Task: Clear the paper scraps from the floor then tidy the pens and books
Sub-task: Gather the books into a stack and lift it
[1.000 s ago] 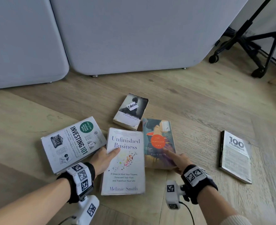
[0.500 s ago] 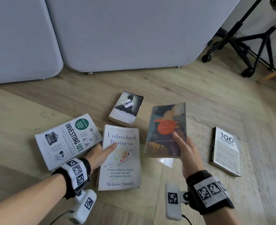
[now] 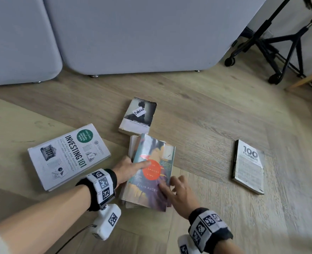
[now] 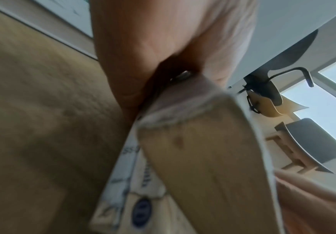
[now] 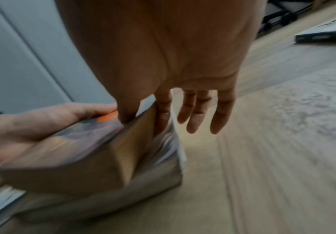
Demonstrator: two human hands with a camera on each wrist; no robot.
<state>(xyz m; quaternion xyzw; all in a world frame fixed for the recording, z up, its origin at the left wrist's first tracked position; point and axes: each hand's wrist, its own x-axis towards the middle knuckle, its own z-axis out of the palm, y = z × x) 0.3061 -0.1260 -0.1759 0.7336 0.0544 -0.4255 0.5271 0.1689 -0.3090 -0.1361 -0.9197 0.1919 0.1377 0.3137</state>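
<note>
Left hand (image 3: 126, 169) has its grip on the teal paperback (image 3: 149, 173), thumb flat across the orange disc on the glossy cover, fingers tucked under the left edge. The right hand (image 3: 181, 193) is loose, thumb on the cover's lower right corner, index along the page edge, other fingers spread, clasping nothing. That paperback sits askew on a white book (image 3: 133, 147), slightly tilted, yellowed page block showing in the wrist view. On the pale wood-grain floor (image 3: 197, 114) lie the broad white Investing 101 (image 3: 67, 154) at left, a worn dark paperback (image 3: 138, 116) beyond, and a slim black-spined 100 Filipinos (image 3: 248, 165) well apart at right.
</note>
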